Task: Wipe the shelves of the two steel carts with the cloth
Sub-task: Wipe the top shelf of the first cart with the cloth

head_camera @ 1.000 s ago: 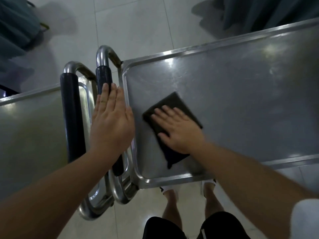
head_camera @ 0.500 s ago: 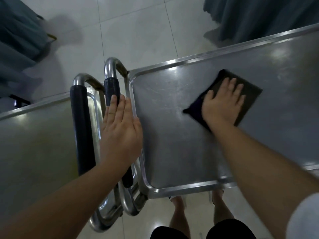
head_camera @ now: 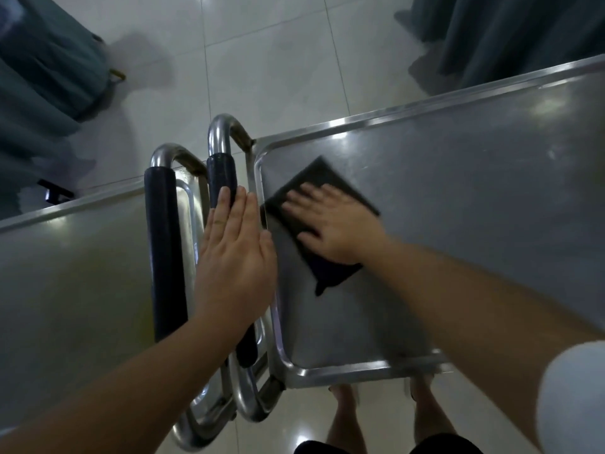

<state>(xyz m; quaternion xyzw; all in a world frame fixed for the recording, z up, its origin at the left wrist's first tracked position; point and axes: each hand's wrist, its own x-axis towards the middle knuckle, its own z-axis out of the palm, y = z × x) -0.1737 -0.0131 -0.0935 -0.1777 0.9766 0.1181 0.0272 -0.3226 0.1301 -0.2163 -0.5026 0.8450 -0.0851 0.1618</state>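
At nine o'clock I have the left cart's top shelf, a dull steel sheet with no cloth on it, and it looks to me like the one not yet being worked. Just right of it stands its padded black handle, upright in the frame. Beside that, at the centre, is the right cart's handle, and my left hand lies flat over it, fingers straight and together, pointing to twelve o'clock, gripping nothing; I judge it is bracing the cart so it does not roll.

Moving right, past the raised rim, comes the right cart's top shelf. The dark cloth sits on it at the ten o'clock corner, hard against the rim, one tail trailing toward six o'clock. My right hand presses it down with fingers spread and flat, palm on the fabric, not pinching it.

So the step in hand is wiping this top shelf, at the corner nearest the handles. The next move, as I read it, calls for steady downward pressure and a long stroke out toward three o'clock, with the left hand holding the cart steady. Lower shelves are hidden from here.
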